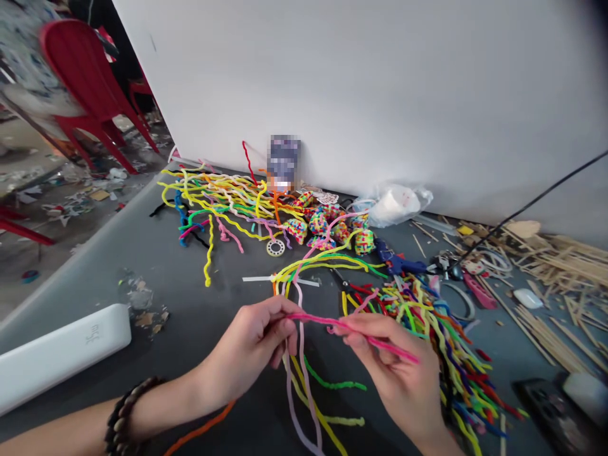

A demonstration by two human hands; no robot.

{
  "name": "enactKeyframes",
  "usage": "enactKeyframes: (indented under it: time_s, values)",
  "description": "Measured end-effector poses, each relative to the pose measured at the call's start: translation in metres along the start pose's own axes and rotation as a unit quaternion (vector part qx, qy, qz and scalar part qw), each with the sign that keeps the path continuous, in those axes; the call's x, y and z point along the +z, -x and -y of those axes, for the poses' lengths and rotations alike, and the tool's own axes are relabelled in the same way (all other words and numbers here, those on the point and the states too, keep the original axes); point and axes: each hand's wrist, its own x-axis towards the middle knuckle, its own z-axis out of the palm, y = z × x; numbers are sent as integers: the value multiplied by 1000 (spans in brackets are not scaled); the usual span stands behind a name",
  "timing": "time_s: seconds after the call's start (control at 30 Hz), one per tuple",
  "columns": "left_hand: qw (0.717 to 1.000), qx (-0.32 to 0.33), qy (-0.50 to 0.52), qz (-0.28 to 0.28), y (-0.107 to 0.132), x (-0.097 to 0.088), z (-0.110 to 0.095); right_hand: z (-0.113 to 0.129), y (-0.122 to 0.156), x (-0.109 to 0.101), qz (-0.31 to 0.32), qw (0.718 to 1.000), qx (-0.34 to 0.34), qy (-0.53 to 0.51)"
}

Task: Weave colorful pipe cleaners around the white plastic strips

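My left hand pinches one end of a hot-pink pipe cleaner, its fingers closed over it. A short way to the right, my right hand grips the same pipe cleaner between thumb and forefinger, and its free end sticks out past the fingers. Pale pink, yellow, green and orange pipe cleaners run under and beyond my left hand. A white strip lies across them on the table. Whether my left hand also holds some of these strands is hidden.
Loose pipe cleaners lie at the back left, with several colourful woven pieces beside them. A blue glue gun, a cut pile of pipe cleaners, wooden sticks and a dark phone are rightward. A white case sits left.
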Motion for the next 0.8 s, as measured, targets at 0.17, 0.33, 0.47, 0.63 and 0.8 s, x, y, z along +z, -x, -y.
enactKeyframes:
  time_s: [0.17,0.33,0.47,0.63,0.8]
  values:
    - [943,82,-323,3,14,-30,16,-11,6,6,60,964,202,-162]
    - [887,149,-434,-45,29,-49,20,-22,4,14,68,939,275,-197]
    - [862,167,-475,-59,33,-56,15,-26,0,12,69,935,273,-215]
    - [772,251,-578,-85,33,-64,19,-30,0,14,54,941,272,-196]
    - [744,294,-598,-52,34,-58,23,-27,-4,18,14,942,269,-199]
